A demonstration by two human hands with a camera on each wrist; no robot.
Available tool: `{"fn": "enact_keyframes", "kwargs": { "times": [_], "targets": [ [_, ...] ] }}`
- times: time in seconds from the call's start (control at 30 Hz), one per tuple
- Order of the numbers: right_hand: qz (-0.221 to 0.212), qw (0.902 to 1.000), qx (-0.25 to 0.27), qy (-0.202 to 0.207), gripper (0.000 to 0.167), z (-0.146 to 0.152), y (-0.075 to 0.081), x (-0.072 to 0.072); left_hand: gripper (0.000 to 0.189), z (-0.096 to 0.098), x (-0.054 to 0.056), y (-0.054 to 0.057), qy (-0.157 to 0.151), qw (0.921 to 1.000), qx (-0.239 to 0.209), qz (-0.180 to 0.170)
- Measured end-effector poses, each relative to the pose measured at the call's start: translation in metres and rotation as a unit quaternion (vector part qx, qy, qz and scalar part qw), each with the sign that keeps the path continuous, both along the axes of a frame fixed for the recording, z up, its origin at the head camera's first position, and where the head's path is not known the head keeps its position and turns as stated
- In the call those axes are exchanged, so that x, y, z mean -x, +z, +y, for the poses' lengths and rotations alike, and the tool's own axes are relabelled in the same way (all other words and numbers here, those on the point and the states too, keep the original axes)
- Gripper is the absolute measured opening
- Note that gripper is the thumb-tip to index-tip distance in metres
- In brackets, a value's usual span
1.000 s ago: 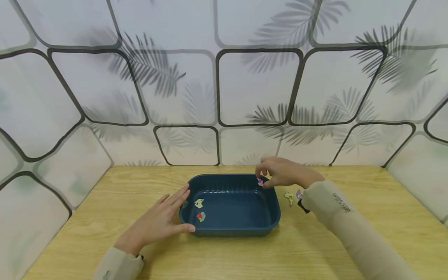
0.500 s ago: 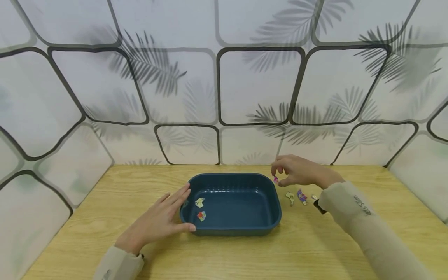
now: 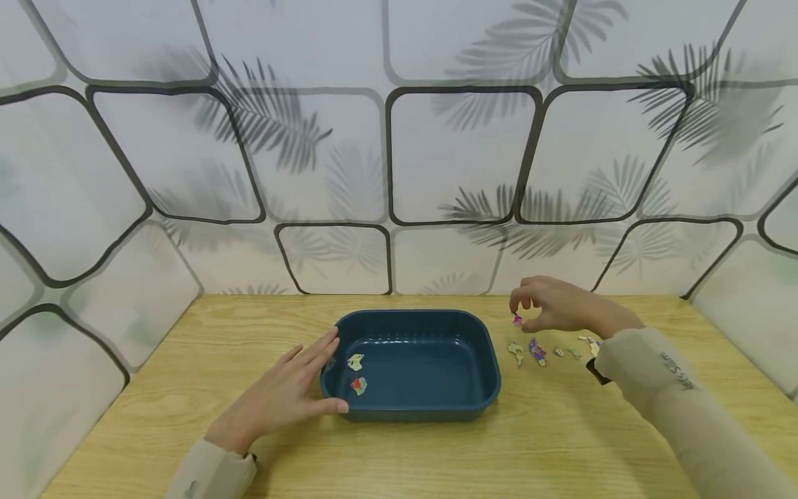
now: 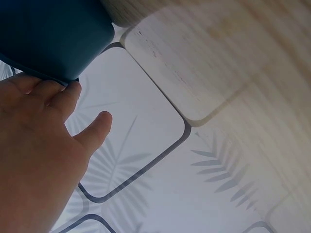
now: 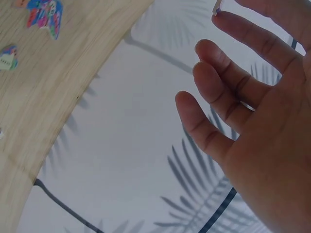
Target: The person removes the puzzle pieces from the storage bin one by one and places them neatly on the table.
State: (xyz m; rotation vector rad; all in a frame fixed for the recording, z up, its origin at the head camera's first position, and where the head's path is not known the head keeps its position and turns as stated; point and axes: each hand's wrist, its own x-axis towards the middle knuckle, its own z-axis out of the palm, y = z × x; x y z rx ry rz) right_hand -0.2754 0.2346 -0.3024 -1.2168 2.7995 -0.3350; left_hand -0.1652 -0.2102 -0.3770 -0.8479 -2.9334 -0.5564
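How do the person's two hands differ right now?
The left hand lies flat with straight fingers against the blue tray; the right hand is raised, curled and pinching a small pink piece. The left holds nothing, while the right hovers beside the tray above loose pieces. Both wear beige sleeves.

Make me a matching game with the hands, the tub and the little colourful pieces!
Things:
1. left hand
2. right hand
3. blue tub
4. red piece

Places or states:
A. lies inside the tub
B. pinches a pink piece above the table
C. rests flat against the tub's side
D. sits on the table between the hands

Pairs: 1-C, 2-B, 3-D, 4-A
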Motion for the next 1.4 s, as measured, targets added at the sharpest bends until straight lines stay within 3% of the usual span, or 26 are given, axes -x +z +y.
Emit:
{"fn": "enact_keyframes", "kwargs": {
  "times": [0.93,1.4],
  "targets": [
    [-0.022,0.9987,-0.001,-0.045,0.019,0.059,-0.015,-0.001,0.098,0.0,0.0,-0.001,-0.003,1.0,-0.005,-0.008],
    [-0.031,0.9966,-0.01,-0.076,0.018,0.091,-0.029,-0.001,0.1,-0.002,-0.001,0.005,-0.008,0.9999,-0.008,-0.013]
  ]
}}
